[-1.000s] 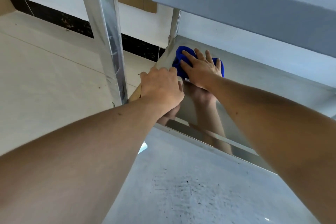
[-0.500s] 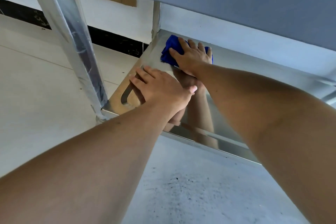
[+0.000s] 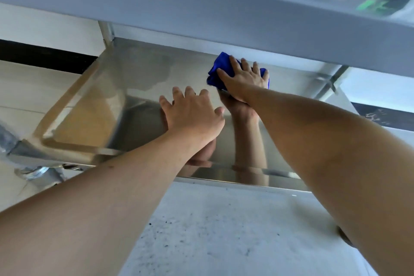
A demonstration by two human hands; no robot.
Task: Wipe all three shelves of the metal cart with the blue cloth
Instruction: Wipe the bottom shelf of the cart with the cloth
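On the shiny shelf (image 3: 143, 78), your right hand (image 3: 244, 80) presses the blue cloth (image 3: 216, 71), fingers spread, your left hand (image 3: 192, 114) flat beside it, fingers spread.

Pale tiled floor (image 3: 33, 87) at left; one faint grout line crosses it. White wall (image 3: 44, 22) stands behind the floor, far side. Black baseboard strip (image 3: 38, 56) runs along the foot of the wall, between wall and floor. A second stretch of dark strip (image 3: 385, 116), with pale mottling, shows at far right.
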